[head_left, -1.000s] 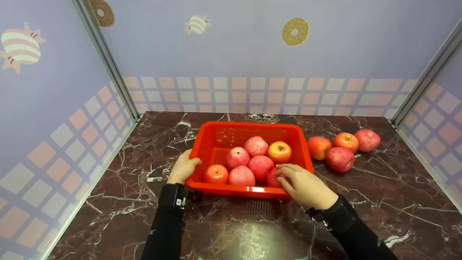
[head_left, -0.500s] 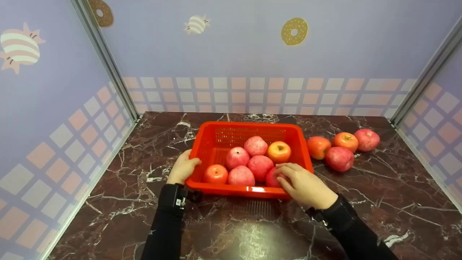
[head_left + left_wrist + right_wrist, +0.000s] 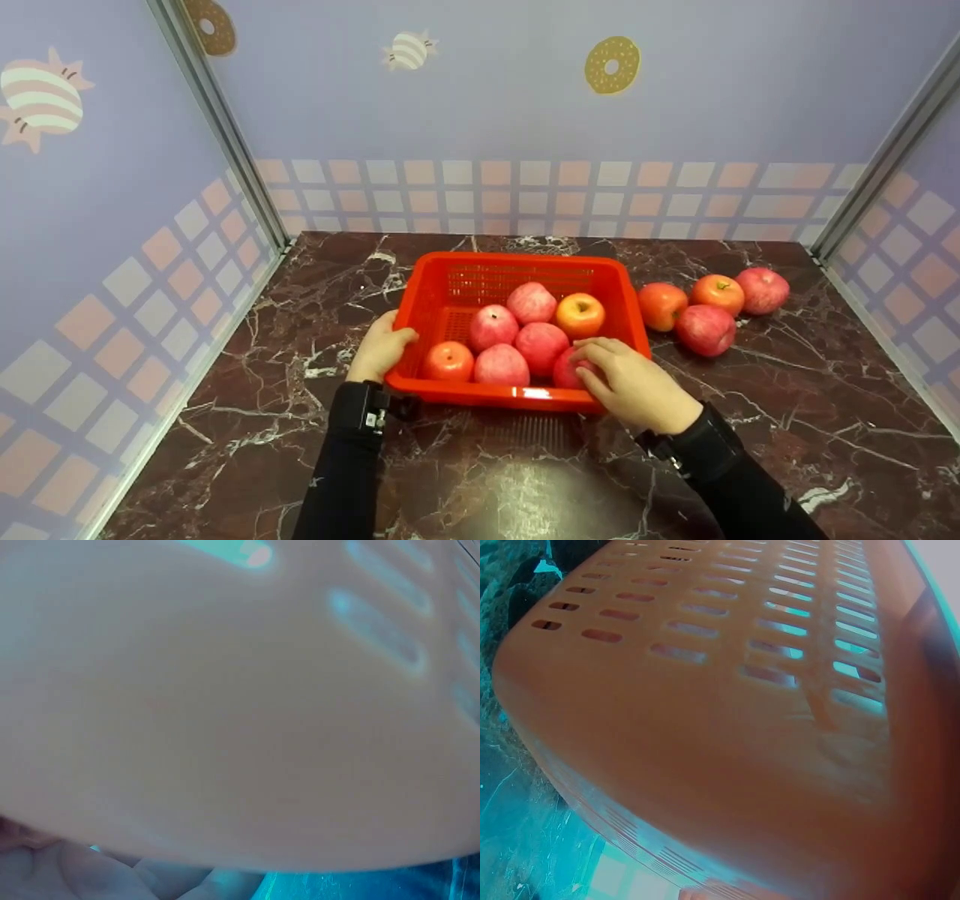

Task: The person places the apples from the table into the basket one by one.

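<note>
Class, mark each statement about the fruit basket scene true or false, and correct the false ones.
1. The red basket stands on a marble table. True.
2. Four apples lie on the table outside the basket. True.
3. The basket is empty. False: it holds several apples, among them a yellowish apple.
4. The left hand holds the basket's left rim. True.
5. The right hand rests beside the loose apples. False: its fingers touch an apple at the basket's near right corner.

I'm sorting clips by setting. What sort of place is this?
Likely a staged booth, not a real kitchen: a marble-look table, cartoon-print panel walls on metal posts, and a red basket of apples.
</note>
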Demonstrator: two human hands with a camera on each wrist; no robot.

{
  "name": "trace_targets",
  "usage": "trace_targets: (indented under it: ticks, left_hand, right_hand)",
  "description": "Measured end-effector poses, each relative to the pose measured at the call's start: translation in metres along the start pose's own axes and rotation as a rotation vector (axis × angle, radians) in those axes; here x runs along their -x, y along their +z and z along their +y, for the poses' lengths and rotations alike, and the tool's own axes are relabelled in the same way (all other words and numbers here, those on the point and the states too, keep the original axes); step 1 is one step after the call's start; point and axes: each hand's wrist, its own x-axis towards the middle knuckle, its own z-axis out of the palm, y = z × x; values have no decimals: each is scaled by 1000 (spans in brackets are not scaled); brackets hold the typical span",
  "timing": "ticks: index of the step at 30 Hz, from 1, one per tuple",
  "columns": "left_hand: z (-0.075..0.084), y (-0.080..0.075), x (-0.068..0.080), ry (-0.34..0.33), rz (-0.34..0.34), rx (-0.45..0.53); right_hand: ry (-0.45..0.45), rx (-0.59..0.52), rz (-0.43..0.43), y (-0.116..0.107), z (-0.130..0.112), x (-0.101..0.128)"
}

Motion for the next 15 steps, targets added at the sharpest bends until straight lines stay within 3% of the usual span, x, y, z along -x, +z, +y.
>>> trace_targets:
  ticks: [15]
  left_hand:
    - [1, -1, 0, -22, -13, 25]
  right_hand:
    - [-22, -8, 26, -2, 2, 0]
